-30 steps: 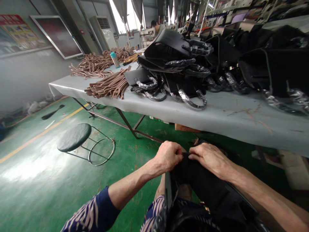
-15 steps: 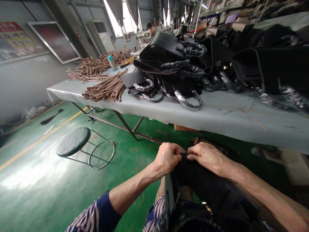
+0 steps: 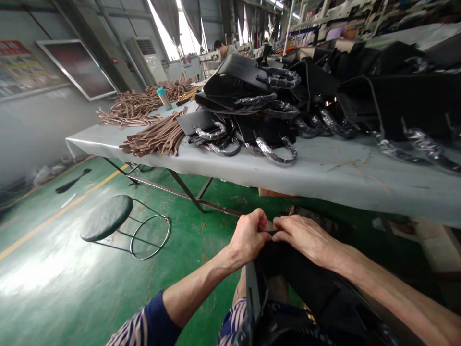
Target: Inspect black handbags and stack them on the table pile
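A black handbag (image 3: 306, 274) lies across my lap, its dark fabric stretched up toward my hands. My left hand (image 3: 250, 235) pinches the top edge of that fabric between thumb and fingers. Close beside it, my right hand (image 3: 302, 235) grips the same edge, thumb below and fingers above. The two sets of fingertips almost meet. A small gold-coloured metal piece (image 3: 309, 315) shows lower on the bag. Whatever lies inside the fingers is hidden.
A covered table (image 3: 230, 168) stands ahead, bearing piled black handbags (image 3: 248, 86) with plastic-wrapped handles, brown straps (image 3: 156, 137) and a bottle (image 3: 164, 98). A round stool (image 3: 108, 218) lies tipped on the green floor at left. A person (image 3: 225, 49) sits far back.
My right hand has shifted slightly left, closer to the left hand along the edge. Both hands still hold the bag. The view has moved a little.
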A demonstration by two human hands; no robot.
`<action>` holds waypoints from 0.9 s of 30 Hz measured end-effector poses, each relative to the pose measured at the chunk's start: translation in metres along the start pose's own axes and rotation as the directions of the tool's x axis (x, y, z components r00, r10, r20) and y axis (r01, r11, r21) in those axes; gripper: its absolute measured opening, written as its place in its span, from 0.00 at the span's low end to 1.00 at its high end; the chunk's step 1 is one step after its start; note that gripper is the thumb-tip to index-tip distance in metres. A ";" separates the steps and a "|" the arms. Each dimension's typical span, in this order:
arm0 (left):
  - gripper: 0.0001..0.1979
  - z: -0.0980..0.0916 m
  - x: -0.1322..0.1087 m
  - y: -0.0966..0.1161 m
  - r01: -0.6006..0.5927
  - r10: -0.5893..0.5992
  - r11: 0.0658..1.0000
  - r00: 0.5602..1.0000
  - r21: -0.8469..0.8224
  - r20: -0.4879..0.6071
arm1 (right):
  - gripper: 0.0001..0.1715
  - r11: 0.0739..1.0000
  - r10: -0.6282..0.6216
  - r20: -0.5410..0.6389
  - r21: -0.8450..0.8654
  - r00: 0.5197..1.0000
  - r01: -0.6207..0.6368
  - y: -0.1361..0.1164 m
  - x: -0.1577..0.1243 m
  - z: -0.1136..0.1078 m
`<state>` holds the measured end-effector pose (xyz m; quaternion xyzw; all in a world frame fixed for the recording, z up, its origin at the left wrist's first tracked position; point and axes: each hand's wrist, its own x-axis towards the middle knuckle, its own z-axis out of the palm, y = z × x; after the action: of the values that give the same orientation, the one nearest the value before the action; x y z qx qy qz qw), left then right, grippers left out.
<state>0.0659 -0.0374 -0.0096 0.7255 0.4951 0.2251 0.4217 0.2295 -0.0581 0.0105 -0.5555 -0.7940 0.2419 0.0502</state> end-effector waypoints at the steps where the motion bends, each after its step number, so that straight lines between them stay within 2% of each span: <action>1: 0.09 0.000 0.000 0.000 -0.004 0.004 1.000 1.000 -0.017 0.012 | 0.09 0.999 -0.032 0.018 0.034 0.999 0.032 0.000 0.001 0.001; 4: 0.10 -0.003 -0.001 0.001 -0.007 0.010 0.998 0.999 -0.067 0.053 | 0.12 0.989 -0.118 0.044 0.089 0.992 0.114 0.003 0.001 0.007; 6: 0.15 -0.008 -0.004 0.003 0.037 -0.029 0.996 0.996 -0.083 0.088 | 0.13 0.991 -0.122 0.009 0.063 0.992 0.121 0.004 0.001 0.010; 10: 0.48 -0.021 -0.016 0.011 0.197 -0.154 0.962 0.963 -0.190 0.221 | 0.13 0.996 -0.083 -0.068 0.006 0.994 0.084 -0.002 0.000 0.007; 12: 0.55 -0.026 -0.022 0.012 0.276 -0.189 0.910 0.940 -0.309 0.283 | 0.14 0.999 -0.035 -0.045 -0.033 0.998 0.033 -0.010 0.001 -0.003; 16: 0.49 -0.028 -0.024 0.005 0.350 -0.258 0.811 0.933 -0.468 0.252 | 0.15 0.978 0.079 -0.024 -0.189 0.997 -0.082 -0.028 0.004 -0.024; 18: 0.42 -0.029 -0.020 -0.003 0.331 -0.254 0.809 0.942 -0.487 0.218 | 0.15 0.959 0.104 -0.041 -0.261 0.994 -0.111 -0.034 0.005 -0.030; 21: 0.33 -0.031 -0.014 -0.015 0.231 -0.154 0.859 0.968 -0.458 0.199 | 0.15 0.942 0.105 -0.051 -0.316 0.993 -0.116 -0.038 0.007 -0.030; 24: 0.27 -0.032 -0.012 -0.020 0.063 -0.022 0.960 0.989 -0.271 0.149 | 0.14 0.934 0.116 -0.059 -0.332 0.991 -0.129 -0.038 0.008 -0.025; 25: 0.26 -0.032 -0.012 -0.020 0.015 0.005 0.988 0.991 -0.154 0.132 | 0.13 0.932 0.120 -0.063 -0.335 0.991 -0.134 -0.037 0.008 -0.024; 27: 0.32 -0.031 -0.014 -0.016 -0.039 0.025 0.992 0.993 0.123 0.117 | 0.13 0.929 0.125 -0.068 -0.344 0.990 -0.141 -0.035 0.009 -0.022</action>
<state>0.0288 -0.0353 -0.0052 0.7701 0.4714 0.1583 0.3996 0.2036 -0.0524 0.0435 -0.6133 -0.7834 0.0884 -0.0474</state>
